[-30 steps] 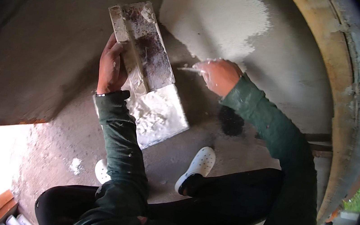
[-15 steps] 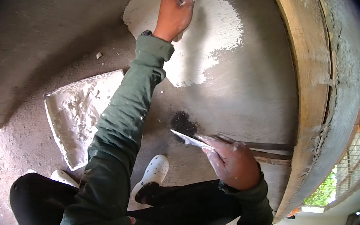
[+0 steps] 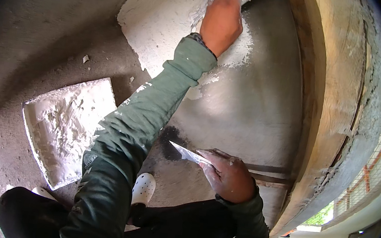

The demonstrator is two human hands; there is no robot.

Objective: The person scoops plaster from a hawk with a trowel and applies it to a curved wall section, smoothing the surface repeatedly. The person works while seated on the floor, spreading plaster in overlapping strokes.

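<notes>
My left hand (image 3: 223,24) reaches up to the wall, its fingers wrapped round a plastering trowel whose grip is mostly hidden by the hand. The trowel's edge runs up to the right against the wall. Around it spreads a patch of wet white plaster (image 3: 158,16) with a ragged right border on the grey wall (image 3: 254,108). Lower down, my right hand (image 3: 230,177) is closed on a putty knife (image 3: 186,153), its thin pointed blade smeared white and angled up to the left, apart from the wall.
A shallow square tray (image 3: 40,148) of white plaster stands on the floor at left, partly behind my left forearm. A dark stain (image 3: 171,140) lies near the wall's foot. Wooden boards (image 3: 331,89) rise at right, with a mesh window (image 3: 369,171) beyond. My pale clog (image 3: 143,189) shows below.
My left hand has swept right along the wall with the trowel, which now lies tilted to the right. My right hand with the putty knife has shifted slightly left and down in view.
</notes>
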